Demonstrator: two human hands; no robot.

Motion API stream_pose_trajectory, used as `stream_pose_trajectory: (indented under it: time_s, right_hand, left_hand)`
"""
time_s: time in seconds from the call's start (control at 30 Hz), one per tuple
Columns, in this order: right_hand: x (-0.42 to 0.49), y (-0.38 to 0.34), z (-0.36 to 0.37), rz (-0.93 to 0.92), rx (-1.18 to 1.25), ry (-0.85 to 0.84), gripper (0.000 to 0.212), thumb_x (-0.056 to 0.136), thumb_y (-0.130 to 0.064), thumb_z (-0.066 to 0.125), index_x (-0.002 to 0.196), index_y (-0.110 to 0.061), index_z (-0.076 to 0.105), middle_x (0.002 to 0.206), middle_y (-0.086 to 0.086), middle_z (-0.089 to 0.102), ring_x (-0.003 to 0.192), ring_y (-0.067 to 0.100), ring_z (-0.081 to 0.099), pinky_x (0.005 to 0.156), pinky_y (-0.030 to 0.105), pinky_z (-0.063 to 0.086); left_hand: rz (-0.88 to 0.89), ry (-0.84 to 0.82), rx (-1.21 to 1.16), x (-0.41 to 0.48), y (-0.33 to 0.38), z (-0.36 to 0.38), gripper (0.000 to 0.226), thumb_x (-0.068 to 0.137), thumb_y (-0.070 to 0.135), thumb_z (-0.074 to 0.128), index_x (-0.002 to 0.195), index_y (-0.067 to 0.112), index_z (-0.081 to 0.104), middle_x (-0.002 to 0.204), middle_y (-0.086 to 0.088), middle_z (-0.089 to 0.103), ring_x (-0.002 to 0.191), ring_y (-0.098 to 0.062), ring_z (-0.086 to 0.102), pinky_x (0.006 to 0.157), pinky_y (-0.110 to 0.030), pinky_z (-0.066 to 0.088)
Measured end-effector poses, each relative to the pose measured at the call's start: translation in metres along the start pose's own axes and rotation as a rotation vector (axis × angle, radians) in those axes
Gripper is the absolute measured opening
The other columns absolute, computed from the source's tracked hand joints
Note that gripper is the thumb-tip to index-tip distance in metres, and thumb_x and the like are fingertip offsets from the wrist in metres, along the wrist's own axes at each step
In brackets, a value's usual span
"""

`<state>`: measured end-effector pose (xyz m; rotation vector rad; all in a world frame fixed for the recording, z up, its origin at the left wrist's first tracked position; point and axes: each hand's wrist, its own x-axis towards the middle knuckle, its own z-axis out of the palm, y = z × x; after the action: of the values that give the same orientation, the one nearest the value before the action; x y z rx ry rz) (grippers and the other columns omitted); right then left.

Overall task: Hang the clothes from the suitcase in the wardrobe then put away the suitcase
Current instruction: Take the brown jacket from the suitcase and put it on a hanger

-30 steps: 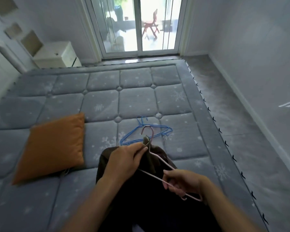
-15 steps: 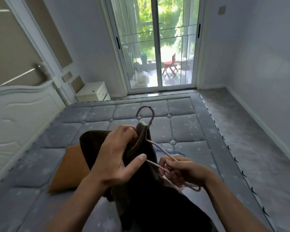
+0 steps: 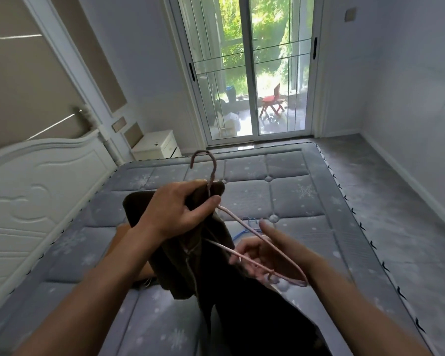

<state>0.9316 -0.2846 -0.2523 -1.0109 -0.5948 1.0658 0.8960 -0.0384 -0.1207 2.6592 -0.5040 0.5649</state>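
Your left hand [image 3: 175, 214] pinches the pink wire hanger [image 3: 214, 165] and dark brown cloth garment [image 3: 190, 265] together; below it, I cannot tell whether your blurred right hand [image 3: 265, 255] grips.

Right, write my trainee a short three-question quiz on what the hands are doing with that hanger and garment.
1. True or false: the thin pink wire hanger lies flat on the grey quilted mattress.
2. What does the left hand grip along with the hanger's neck? A) dark brown fabric garment B) orange cushion C) white cabinet
3. Which hand holds the hanger's lower end?
Key: 1 false, it is held up above the mattress. 2 A. 3 the right hand.
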Motion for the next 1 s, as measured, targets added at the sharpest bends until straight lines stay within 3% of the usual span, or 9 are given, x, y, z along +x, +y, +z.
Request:
stream_pose_trajectory:
  time_s: [0.07, 0.17, 0.27, 0.33, 0.43, 0.63, 0.73, 0.83, 1.0]
  right_hand:
    - [0.01, 0.011, -0.01, -0.008, -0.035, 0.152, 0.066, 0.105, -0.055, 0.032, 0.119, 0.003, 0.061, 0.091, 0.019, 0.06, 0.074, 0.023, 0.059, 0.069, 0.034, 0.051]
    - [0.03, 0.024, -0.022, -0.178, -0.682, 0.441, 0.034, 0.099, -0.029, 0.061, 0.133, -0.026, 0.056, 0.103, -0.001, 0.063, 0.087, 0.008, 0.062, 0.079, 0.025, 0.049]
    - [0.054, 0.03, -0.023, -0.232, -1.047, 0.395, 0.042, 0.092, -0.019, 0.07, 0.129, -0.033, 0.058, 0.11, -0.002, 0.059, 0.102, 0.002, 0.056, 0.086, 0.01, 0.041]
    - [0.072, 0.041, -0.031, -0.222, -1.171, 0.274, 0.025, 0.09, -0.01, 0.066, 0.102, -0.031, 0.063, 0.096, -0.01, 0.059, 0.096, -0.004, 0.056, 0.086, 0.018, 0.044]
    - [0.083, 0.056, -0.046, -0.137, -1.188, 0.261, 0.012, 0.089, -0.008, 0.058, 0.094, -0.016, 0.065, 0.086, 0.004, 0.067, 0.084, 0.004, 0.061, 0.079, 0.04, 0.053]
    - [0.068, 0.077, -0.054, -0.125, -1.139, 0.313, 0.016, 0.094, -0.028, 0.054, 0.097, -0.022, 0.069, 0.087, 0.004, 0.07, 0.081, -0.001, 0.056, 0.073, 0.024, 0.045]
    - [0.068, 0.075, -0.067, -0.216, -1.119, 0.613, 0.009, 0.095, -0.025, 0.052, 0.092, -0.023, 0.06, 0.077, -0.003, 0.064, 0.076, 0.005, 0.055, 0.071, 0.035, 0.045]
    - [0.066, 0.031, -0.058, -0.337, -1.151, 0.887, 0.016, 0.101, -0.021, 0.053, 0.088, -0.014, 0.055, 0.077, 0.002, 0.061, 0.073, 0.018, 0.057, 0.068, 0.041, 0.046]
    - [0.051, -0.072, -0.01, -0.42, -1.375, 0.752, 0.02, 0.102, -0.026, 0.055, 0.086, -0.014, 0.056, 0.07, -0.005, 0.056, 0.065, 0.008, 0.051, 0.062, 0.029, 0.04]
  left_hand:
    - [0.02, -0.001, -0.046, -0.001, -0.001, -0.002, 0.011, 0.093, 0.054, 0.06, 0.094, 0.043, 0.064, 0.069, 0.014, 0.065, 0.06, -0.007, 0.06, 0.056, -0.025, 0.046]
    - [0.04, 0.008, -0.092, -0.006, -0.001, -0.002, 0.015, 0.094, 0.043, 0.065, 0.089, 0.053, 0.056, 0.068, 0.02, 0.06, 0.06, -0.006, 0.059, 0.058, -0.015, 0.039]
    - [0.026, 0.011, -0.139, -0.008, 0.001, -0.003, 0.018, 0.094, 0.041, 0.064, 0.084, 0.053, 0.055, 0.066, 0.021, 0.057, 0.06, -0.006, 0.059, 0.059, -0.014, 0.037]
    - [0.029, 0.012, -0.16, -0.013, 0.001, -0.005, 0.016, 0.094, 0.042, 0.062, 0.082, 0.049, 0.054, 0.067, 0.018, 0.057, 0.06, -0.009, 0.058, 0.058, -0.018, 0.038]
    - [0.042, 0.022, -0.178, -0.025, 0.0, -0.009, 0.015, 0.095, 0.043, 0.061, 0.082, 0.045, 0.054, 0.066, 0.013, 0.056, 0.059, -0.011, 0.056, 0.056, -0.024, 0.039]
    - [-0.097, 0.114, -0.172, -0.057, -0.018, -0.027, 0.008, 0.092, 0.049, 0.061, 0.091, 0.041, 0.061, 0.072, 0.005, 0.061, 0.068, -0.013, 0.06, 0.06, -0.024, 0.043]
    - [-0.149, 0.138, -0.164, -0.072, -0.023, -0.032, 0.008, 0.088, 0.051, 0.061, 0.095, 0.046, 0.061, 0.088, 0.007, 0.066, 0.083, -0.007, 0.064, 0.066, -0.018, 0.047]
    - [-0.256, 0.217, -0.117, -0.086, -0.038, -0.036, 0.017, 0.086, 0.056, 0.063, 0.095, 0.041, 0.067, 0.085, 0.013, 0.071, 0.084, -0.006, 0.068, 0.073, -0.031, 0.054]
    - [-0.409, 0.363, -0.041, -0.096, -0.055, -0.057, 0.036, 0.082, 0.062, 0.064, 0.103, 0.033, 0.07, 0.094, 0.008, 0.074, 0.091, -0.02, 0.072, 0.081, -0.048, 0.058]
